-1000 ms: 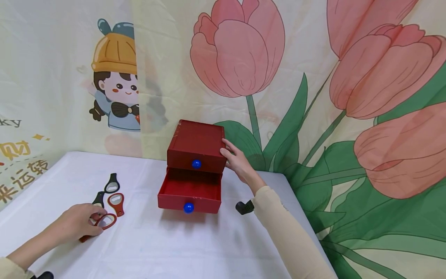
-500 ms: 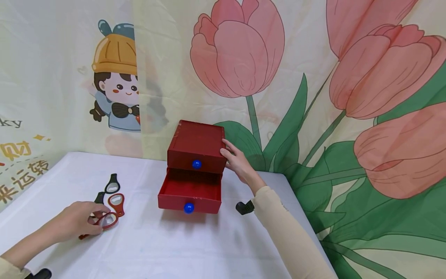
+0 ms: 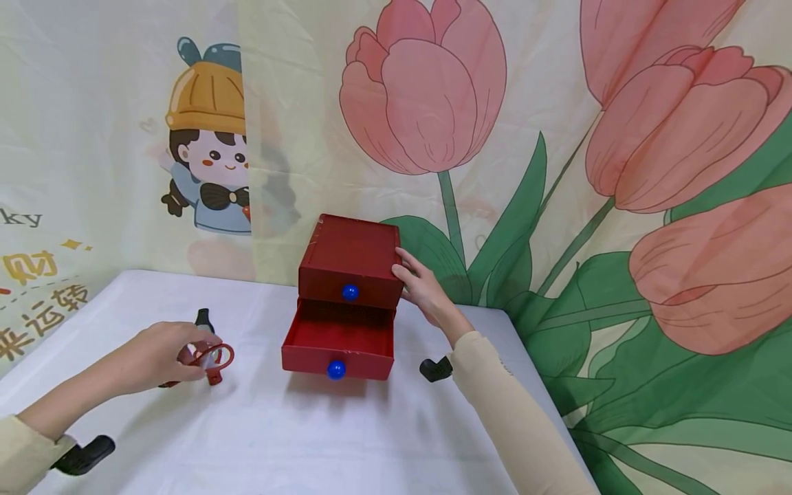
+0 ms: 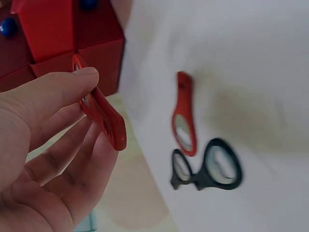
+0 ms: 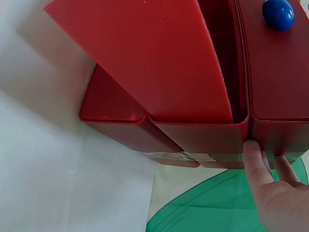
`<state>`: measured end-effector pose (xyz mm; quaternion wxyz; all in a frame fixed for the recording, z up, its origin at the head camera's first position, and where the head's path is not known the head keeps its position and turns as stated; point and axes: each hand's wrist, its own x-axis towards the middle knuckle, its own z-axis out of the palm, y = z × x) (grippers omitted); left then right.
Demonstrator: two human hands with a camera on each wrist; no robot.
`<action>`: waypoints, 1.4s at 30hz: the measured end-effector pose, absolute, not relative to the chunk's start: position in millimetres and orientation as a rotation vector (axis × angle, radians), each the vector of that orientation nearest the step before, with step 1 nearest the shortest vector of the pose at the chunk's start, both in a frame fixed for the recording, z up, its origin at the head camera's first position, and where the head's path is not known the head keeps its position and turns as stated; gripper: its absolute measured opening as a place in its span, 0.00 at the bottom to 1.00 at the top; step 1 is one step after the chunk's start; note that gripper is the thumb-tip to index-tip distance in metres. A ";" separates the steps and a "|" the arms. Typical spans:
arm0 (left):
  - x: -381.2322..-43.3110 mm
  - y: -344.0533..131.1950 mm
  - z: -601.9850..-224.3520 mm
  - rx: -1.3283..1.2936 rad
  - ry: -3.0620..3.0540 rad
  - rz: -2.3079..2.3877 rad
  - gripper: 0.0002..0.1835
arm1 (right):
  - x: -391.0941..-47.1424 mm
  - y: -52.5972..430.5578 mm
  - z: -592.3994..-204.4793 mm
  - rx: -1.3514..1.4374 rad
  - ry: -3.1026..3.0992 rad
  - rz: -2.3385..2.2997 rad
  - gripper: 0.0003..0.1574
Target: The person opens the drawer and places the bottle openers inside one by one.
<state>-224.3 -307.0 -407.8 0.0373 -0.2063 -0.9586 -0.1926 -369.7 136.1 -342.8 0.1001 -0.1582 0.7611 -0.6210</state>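
In the head view my left hand [image 3: 157,354] is raised over the left part of the table. Its thumb and fingers pinch a red bottle opener [image 4: 108,121], which shows tilted in the left wrist view. Below it on the table lie another red bottle opener [image 4: 183,94] and two black bottle openers [image 4: 205,180], one overlapping the other's handle. A dark red drawer cabinet [image 3: 353,247] with blue knobs stands at the back middle, its middle drawer [image 3: 309,359] pulled out and bare inside. My right hand [image 3: 427,285] rests with extended fingers against the cabinet's right side, near the top.
White cloth covers the table [image 3: 266,440]. Behind it hangs a backdrop [image 3: 544,82] printed with tulips and a cartoon figure. A black device [image 3: 86,455] sits at the left wrist, and another [image 3: 436,369] at the right.
My left hand has lifted the red bottle opener from the table and carried it up and right, now overlapping the other openers in the head view. The right hand stays against the cabinet.
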 end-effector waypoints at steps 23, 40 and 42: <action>-258.8 -219.4 -323.0 -0.974 -2.898 -0.564 0.26 | -367.9 135.2 -342.6 -0.484 2.247 -1.833 0.40; -278.1 -150.4 -320.5 -1.145 -2.883 -0.571 0.25 | -367.3 135.9 -343.3 -0.469 2.260 -1.841 0.39; -279.8 -144.9 -321.3 -1.155 -2.880 -0.565 0.25 | -367.6 136.1 -343.4 -0.468 2.262 -1.843 0.39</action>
